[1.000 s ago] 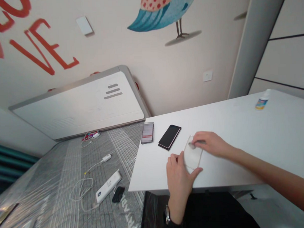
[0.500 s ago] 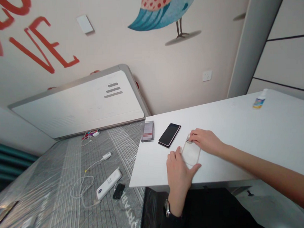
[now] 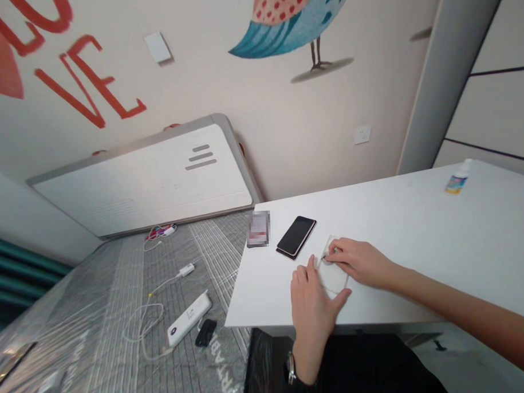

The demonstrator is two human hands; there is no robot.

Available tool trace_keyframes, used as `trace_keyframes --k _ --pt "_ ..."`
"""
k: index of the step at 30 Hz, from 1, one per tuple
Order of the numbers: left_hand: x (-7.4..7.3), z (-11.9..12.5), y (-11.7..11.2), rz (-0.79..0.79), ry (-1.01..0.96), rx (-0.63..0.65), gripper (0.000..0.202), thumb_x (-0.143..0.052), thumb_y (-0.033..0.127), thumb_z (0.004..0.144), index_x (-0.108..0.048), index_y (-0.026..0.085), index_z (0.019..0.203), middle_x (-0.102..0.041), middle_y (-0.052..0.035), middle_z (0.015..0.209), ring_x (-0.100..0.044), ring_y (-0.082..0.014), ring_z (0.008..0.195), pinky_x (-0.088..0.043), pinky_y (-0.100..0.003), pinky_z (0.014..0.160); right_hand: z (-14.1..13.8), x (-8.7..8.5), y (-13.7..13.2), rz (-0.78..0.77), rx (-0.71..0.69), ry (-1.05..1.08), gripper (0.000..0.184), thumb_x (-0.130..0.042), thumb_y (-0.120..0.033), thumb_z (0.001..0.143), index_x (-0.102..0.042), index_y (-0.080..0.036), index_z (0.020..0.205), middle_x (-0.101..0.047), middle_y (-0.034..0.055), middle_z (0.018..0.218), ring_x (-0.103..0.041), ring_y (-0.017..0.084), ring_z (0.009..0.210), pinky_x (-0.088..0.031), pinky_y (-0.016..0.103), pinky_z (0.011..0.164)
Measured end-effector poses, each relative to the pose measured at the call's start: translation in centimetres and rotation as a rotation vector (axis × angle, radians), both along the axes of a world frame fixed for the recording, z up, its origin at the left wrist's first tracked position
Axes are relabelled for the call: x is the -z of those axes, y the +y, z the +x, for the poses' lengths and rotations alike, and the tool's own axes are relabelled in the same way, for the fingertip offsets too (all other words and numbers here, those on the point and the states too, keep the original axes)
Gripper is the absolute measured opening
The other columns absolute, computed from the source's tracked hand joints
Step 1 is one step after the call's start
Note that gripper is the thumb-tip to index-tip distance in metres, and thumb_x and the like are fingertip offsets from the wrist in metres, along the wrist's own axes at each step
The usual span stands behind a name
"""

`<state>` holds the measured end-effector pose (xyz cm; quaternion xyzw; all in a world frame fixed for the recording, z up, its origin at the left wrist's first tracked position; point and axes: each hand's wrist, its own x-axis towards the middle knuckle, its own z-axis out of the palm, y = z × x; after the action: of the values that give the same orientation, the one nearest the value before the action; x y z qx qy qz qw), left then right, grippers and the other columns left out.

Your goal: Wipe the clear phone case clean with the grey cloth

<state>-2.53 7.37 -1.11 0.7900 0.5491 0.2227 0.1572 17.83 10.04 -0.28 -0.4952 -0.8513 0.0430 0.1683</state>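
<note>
A clear phone case (image 3: 332, 277) lies flat on the white table (image 3: 396, 232) near its front edge. My left hand (image 3: 312, 301) steadies it, thumb at the lower right edge and fingers along the left side. My right hand (image 3: 359, 261) presses pinched fingertips onto the upper part of the case. A small pale greyish bit shows under those fingertips, too small to name. Just left of the case, a dark phone (image 3: 296, 236) lies face up on another dark flat piece.
A blurred-out flat packet (image 3: 258, 228) lies at the table's left edge. A spray bottle (image 3: 458, 178) stands far right. On the plastic-covered bed (image 3: 106, 293) are a white power bank (image 3: 189, 318), a small black object (image 3: 205, 332) and a white cable (image 3: 142, 321).
My right fingertips have slid down the case from its top end toward its upper left side. My left hand keeps its grip. The whole view has shifted slightly.
</note>
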Motion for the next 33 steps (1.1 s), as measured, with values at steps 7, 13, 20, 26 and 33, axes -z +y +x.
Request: trace_keyframes --k 7,13,20,26,33 --pt "-0.2 0.0 -0.1 0.021 -0.024 0.005 0.076 -0.079 0.037 0.083 -0.043 0.016 0.147 -0.056 -0.0103 0.121 -0.052 -0.0310 0.117 -0.046 -0.049 0.105 -0.4 -0.5 0.3 0.018 0.110 -0.056 0.036 -0.050 -0.006 0.093 -0.078 -0.021 0.109 -0.067 0.0122 0.113 -0.062 0.027 0.104 -0.052 0.039 0.083" --pt "-0.1 -0.1 -0.1 0.049 -0.033 0.020 0.076 -0.079 0.039 0.084 -0.042 0.015 0.147 -0.056 -0.0107 0.120 -0.053 -0.0297 0.115 -0.047 -0.047 0.104 -0.8 -0.8 0.6 -0.038 -0.019 -0.019 0.035 -0.056 -0.010 0.093 -0.079 -0.032 0.108 -0.068 0.0045 0.116 -0.063 0.021 0.104 -0.051 0.031 0.085" --pt "0.0 -0.1 -0.1 0.057 -0.023 0.011 0.079 -0.080 0.038 0.083 -0.042 0.014 0.148 -0.056 -0.0104 0.118 -0.053 -0.0298 0.114 -0.047 -0.047 0.103 -0.6 -1.1 0.7 -0.096 -0.108 0.015 0.034 -0.059 -0.013 0.091 -0.081 -0.033 0.106 -0.069 0.0046 0.113 -0.064 0.020 0.100 -0.049 0.030 0.085" --pt "-0.2 -0.1 0.1 0.038 0.002 0.000 0.084 -0.082 0.040 0.081 -0.041 0.015 0.150 -0.056 -0.0110 0.121 -0.052 -0.0311 0.116 -0.046 -0.048 0.104 0.0 -1.2 1.3 -0.082 -0.015 0.070 0.038 -0.048 -0.010 0.094 -0.081 -0.024 0.106 -0.067 0.0117 0.114 -0.062 0.024 0.100 -0.048 0.035 0.084" --pt "0.3 -0.2 -0.1 0.041 0.018 -0.009 0.087 -0.083 0.041 0.082 -0.039 0.016 0.152 -0.056 -0.0098 0.119 -0.053 -0.0302 0.115 -0.046 -0.047 0.102 0.9 -2.5 0.8 -0.112 -0.050 0.376 0.032 -0.048 -0.024 0.100 -0.078 -0.026 0.110 -0.067 0.0075 0.118 -0.064 0.021 0.102 -0.050 0.034 0.087"
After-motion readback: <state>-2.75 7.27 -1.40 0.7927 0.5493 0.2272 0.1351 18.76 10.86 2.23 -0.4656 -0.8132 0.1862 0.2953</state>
